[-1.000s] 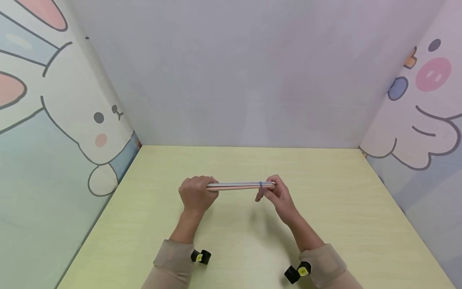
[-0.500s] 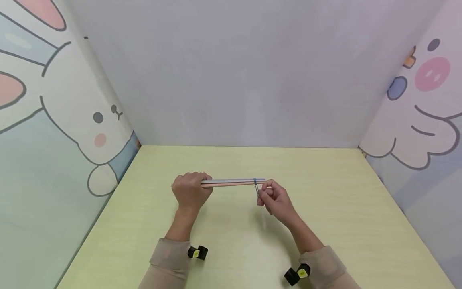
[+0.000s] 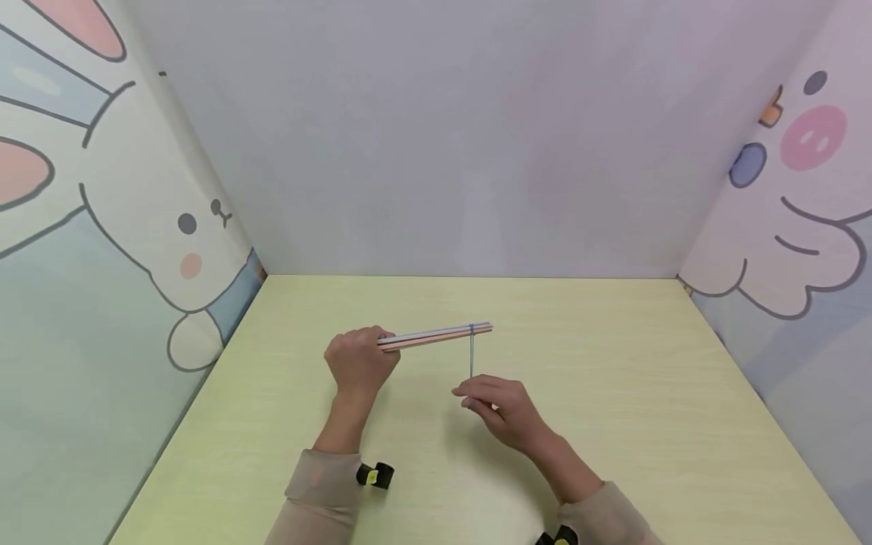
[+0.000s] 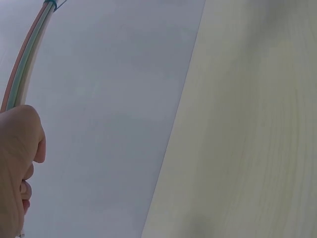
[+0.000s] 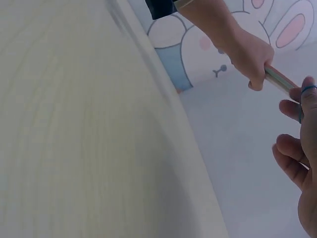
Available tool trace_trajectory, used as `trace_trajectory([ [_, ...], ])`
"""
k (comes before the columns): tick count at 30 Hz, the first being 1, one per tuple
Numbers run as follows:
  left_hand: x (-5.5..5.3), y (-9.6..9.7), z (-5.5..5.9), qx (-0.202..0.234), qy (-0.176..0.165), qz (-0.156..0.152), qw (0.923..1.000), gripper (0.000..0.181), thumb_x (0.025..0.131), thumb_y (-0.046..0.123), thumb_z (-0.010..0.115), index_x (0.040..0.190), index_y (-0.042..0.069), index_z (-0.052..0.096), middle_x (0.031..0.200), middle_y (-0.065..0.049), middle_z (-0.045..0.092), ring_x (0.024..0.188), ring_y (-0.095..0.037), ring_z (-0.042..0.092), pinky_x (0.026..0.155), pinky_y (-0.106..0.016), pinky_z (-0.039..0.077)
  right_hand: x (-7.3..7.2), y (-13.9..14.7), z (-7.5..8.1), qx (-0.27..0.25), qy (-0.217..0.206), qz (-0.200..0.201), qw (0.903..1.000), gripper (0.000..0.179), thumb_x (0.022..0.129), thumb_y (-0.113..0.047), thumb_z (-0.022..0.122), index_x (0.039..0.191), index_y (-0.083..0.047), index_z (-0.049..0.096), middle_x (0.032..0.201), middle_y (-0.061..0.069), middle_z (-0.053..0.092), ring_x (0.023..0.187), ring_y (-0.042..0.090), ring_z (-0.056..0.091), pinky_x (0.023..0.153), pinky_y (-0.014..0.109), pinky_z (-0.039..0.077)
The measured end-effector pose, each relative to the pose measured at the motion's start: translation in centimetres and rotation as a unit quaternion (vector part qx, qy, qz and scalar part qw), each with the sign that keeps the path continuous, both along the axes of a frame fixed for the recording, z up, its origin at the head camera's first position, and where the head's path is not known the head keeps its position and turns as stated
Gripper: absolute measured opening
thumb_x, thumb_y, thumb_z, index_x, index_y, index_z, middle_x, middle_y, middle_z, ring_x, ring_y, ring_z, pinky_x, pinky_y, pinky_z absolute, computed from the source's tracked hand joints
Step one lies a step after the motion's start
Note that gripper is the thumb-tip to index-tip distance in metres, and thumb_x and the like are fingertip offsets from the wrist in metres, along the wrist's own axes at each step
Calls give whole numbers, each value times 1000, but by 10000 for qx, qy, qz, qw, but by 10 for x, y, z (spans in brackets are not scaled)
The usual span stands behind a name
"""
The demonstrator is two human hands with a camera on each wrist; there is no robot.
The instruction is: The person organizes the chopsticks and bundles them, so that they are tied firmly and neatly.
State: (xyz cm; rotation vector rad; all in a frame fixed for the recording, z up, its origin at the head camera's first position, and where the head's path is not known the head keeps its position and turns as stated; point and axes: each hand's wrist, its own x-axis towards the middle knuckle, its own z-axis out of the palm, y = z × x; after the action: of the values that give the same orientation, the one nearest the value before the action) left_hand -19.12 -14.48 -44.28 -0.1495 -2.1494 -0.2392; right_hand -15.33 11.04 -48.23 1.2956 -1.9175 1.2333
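- Inspecting remotely, I find the bundle of thin sticks [image 3: 432,335] held in the air above the pale table [image 3: 613,378], its free end pointing to the right and slanting up the head view.
- Left hand [image 3: 361,362]: fingers clenched round one end of the bundle in a full fist, confirmed in the left wrist view. I note no gap in the grasp.
- Blue band [image 3: 471,356]: seated round the bundle near its free end, with one length drawn taut down to the right hand [image 3: 504,410].
- Right hand: fingers bent and holding the stretched band; the right wrist view shows it looped over a finger. The thumb stands apart from the fingers, and the hand appears clear of the sticks.
- Step in hand, in my judgement: working the band at the bundle's free end, at the point of stretching it. I cannot tell from this moment whether the band is being wound on or taken off.
- Next move, as I assess it: calls for the left fist to hold firm against the pull, and for the right fingers to keep tension while guiding the loop about the stick ends, lest it snap free.
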Motion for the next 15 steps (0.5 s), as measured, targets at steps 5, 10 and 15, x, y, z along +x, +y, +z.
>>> trace_trajectory([
  [5, 2, 2, 0, 54, -189, 69, 9998, 29, 63, 5, 64, 45, 17, 43, 46, 6, 24, 52, -11, 11, 46, -27, 8, 8, -9, -4, -559, 184, -399, 9975, 51, 107, -28, 48, 146, 4, 45, 99, 11, 74, 64, 4, 63, 73, 13, 49],
  [10, 4, 5, 1, 19, -199, 34, 9998, 31, 63, 6, 64, 46, 18, 41, 46, 7, 23, 53, -11, 11, 46, -27, 8, 21, -16, -2, -1697, -1786, 231, 9689, 63, 110, -12, 35, 162, -7, 0, 113, 9, 70, 48, 14, 55, 71, 25, 54],
  [15, 4, 7, -2, -75, -175, 108, 9998, 33, 62, 7, 67, 46, 18, 41, 46, 7, 24, 52, -12, 12, 46, -27, 8, 30, -19, 9, -2601, -3919, 403, 8816, 57, 112, -19, 31, 164, -19, 9, 115, -2, 68, 49, 13, 55, 68, 29, 56],
])
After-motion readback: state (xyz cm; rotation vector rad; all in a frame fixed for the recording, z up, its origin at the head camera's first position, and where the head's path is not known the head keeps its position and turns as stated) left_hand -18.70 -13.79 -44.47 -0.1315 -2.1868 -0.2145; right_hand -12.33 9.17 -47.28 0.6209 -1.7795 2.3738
